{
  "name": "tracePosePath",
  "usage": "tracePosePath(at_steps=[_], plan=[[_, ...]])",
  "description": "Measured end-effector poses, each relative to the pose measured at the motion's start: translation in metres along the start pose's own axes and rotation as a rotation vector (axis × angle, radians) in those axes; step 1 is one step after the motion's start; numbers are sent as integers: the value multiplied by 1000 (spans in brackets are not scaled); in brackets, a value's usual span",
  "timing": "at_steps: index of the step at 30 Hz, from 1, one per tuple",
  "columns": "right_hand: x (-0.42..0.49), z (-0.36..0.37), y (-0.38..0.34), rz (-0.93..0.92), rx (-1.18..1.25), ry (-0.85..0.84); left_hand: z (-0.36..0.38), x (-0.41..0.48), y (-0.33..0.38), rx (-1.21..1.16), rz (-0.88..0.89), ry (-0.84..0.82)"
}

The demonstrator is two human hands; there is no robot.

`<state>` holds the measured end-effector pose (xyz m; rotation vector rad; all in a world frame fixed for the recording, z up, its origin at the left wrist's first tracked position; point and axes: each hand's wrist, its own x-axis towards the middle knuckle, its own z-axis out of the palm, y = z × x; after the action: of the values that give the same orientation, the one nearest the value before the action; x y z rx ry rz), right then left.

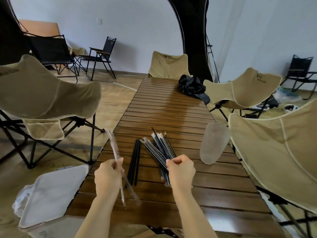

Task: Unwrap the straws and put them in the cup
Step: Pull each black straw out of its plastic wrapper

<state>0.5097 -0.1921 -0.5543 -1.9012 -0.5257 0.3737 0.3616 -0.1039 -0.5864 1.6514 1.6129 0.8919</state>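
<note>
On the slatted wooden table (171, 107) lies a heap of black straws in clear wrappers (159, 148). Beside it, to the left, lie bare black straws (134, 158). My left hand (109, 176) grips clear empty wrappers (114, 148) that stick up past the table's left edge. My right hand (181, 170) pinches a wrapped straw at the near end of the heap. A frosted plastic cup (214, 143) stands at the table's right side, with no straw showing in it.
A white lidded bin (51, 191) stands at the table's near left corner. Beige folding chairs (44, 93) flank the table on both sides and at the far end. A black bag (192, 87) lies on the far right of the table.
</note>
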Motion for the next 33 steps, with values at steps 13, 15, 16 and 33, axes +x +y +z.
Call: tracePosePath(at_steps=[13, 15, 16, 33], plan=[[-34, 55, 16, -137, -304, -173, 8, 11, -1, -84, 77, -42], [-36, 61, 18, -146, -319, -194, 10, 13, -2, -67, 58, -56], [-36, 63, 19, -158, -329, -214, 10, 14, -4, -52, 63, -69], [-26, 60, 24, -242, -463, -171, 26, 15, -20, 475, 229, -299]])
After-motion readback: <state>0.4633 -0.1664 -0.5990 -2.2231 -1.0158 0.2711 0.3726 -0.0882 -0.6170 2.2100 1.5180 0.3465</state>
